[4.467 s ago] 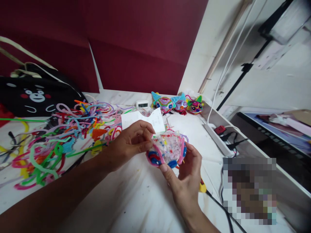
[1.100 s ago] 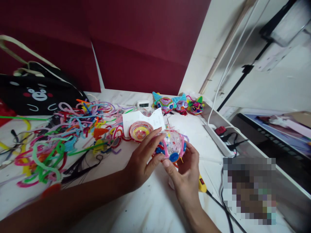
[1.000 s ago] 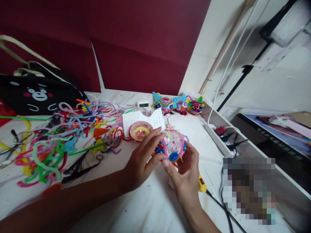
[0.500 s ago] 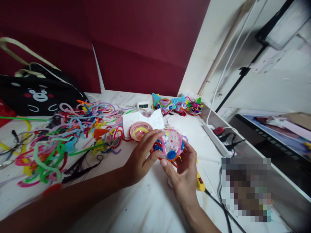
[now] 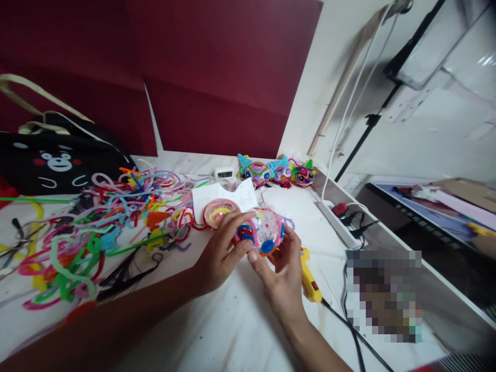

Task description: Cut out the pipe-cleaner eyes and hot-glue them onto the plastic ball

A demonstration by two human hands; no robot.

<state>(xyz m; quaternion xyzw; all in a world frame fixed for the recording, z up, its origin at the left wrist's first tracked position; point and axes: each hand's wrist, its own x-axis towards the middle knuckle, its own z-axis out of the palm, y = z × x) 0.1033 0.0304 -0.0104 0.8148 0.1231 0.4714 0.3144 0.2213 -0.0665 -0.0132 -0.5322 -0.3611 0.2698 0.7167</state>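
Both my hands hold a clear plastic half-ball [image 5: 262, 231] trimmed with pink and blue pipe cleaners, just above the white table [image 5: 232, 330]. My left hand [image 5: 221, 252] grips its left side, fingers curled over the rim. From below and the right, my right hand [image 5: 282, 268] cups it, thumb on the lower edge. A second half-ball [image 5: 219, 212] with a pink rim lies on the table just left of them, on a white paper [image 5: 248, 192].
A heap of coloured pipe cleaners [image 5: 96, 227] covers the table's left. A black bear bag [image 5: 58, 160] stands behind it. Three finished cat-face ornaments [image 5: 277, 173] and a small white timer [image 5: 225, 173] sit at the back. A yellow glue gun [image 5: 310, 279] and a power strip [image 5: 337, 227] lie right.
The view has shifted, so everything sits slightly lower and left in frame. My hands keep the half-ball and have turned it a little. Earlier my left hand pinched its rim; the second half-ball was hidden then.
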